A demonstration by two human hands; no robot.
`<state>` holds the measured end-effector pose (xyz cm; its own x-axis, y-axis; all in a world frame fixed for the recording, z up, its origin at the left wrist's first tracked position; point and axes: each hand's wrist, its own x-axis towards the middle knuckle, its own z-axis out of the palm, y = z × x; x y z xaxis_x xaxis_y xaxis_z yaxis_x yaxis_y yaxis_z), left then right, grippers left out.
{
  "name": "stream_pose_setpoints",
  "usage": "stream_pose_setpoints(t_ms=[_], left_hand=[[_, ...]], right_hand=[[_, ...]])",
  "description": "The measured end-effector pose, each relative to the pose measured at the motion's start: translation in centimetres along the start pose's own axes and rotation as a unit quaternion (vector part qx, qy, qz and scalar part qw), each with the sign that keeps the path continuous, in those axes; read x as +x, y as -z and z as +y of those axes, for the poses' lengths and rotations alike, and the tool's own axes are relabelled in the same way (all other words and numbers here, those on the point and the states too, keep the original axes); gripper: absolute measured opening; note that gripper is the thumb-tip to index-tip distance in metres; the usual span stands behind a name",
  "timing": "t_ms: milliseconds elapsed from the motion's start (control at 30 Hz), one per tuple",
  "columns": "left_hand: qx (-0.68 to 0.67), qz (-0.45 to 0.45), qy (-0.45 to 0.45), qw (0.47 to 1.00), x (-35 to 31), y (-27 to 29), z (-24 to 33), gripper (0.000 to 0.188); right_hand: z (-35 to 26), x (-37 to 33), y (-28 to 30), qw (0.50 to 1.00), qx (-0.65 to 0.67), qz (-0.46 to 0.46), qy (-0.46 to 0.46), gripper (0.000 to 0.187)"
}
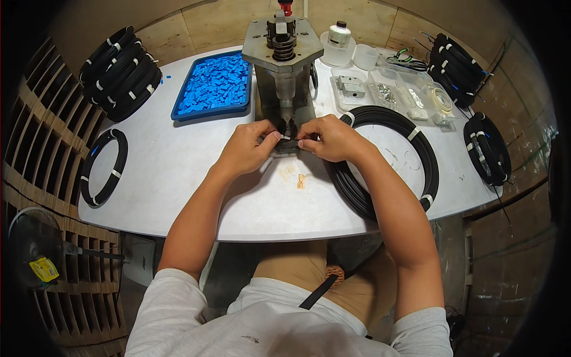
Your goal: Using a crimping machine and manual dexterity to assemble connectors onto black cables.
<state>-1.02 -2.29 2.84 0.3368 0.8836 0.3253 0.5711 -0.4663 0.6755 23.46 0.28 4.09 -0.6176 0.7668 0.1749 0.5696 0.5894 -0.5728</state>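
Both hands meet at the foot of a grey metal bench press (pixel 284 53), right below its ram. My left hand (pixel 253 144) is closed in a pinch at the left of the tooling, on something too small to make out. From the other side my right hand (pixel 333 138) pinches what looks like the thin dark end of a cable. A large black cable coil (pixel 432 156), bound with white ties, lies under and beside my right forearm. The fingertips and dark tooling hide where the pieces meet.
Left of the press stands a blue tray (pixel 212 113) full of small blue connectors. Clear boxes of small parts (pixel 386 89) and a white bottle (pixel 339 34) sit behind the coil. More black coils stand at the left (pixel 122 77) and right (pixel 458 68) table edges.
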Motion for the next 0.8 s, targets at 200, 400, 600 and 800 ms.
stream_pose_setpoints(t_ms=[200, 400, 600, 800], left_hand=[[-0.041, 0.021, -0.010, 0.999, 0.14, -0.44, -0.40, 0.019], [-0.022, 0.016, -0.023, 0.999, 0.00, -0.14, -0.35, 0.018], [-0.010, 0.009, -0.021, 1.000, -0.02, -0.05, -0.37, 0.020], [-0.009, 0.005, 0.002, 1.000, -0.01, 0.06, -0.19, 0.020]], right_hand=[[0.38, 0.03, -0.16, 1.000, -0.006, 0.001, 0.012, 0.019], [0.23, 0.10, 0.02, 1.000, 0.003, 0.001, -0.003, 0.020], [0.39, 0.03, -0.17, 1.000, -0.018, 0.011, 0.022, 0.015], [0.20, 0.03, 0.06, 1.000, -0.022, 0.008, 0.015, 0.014]])
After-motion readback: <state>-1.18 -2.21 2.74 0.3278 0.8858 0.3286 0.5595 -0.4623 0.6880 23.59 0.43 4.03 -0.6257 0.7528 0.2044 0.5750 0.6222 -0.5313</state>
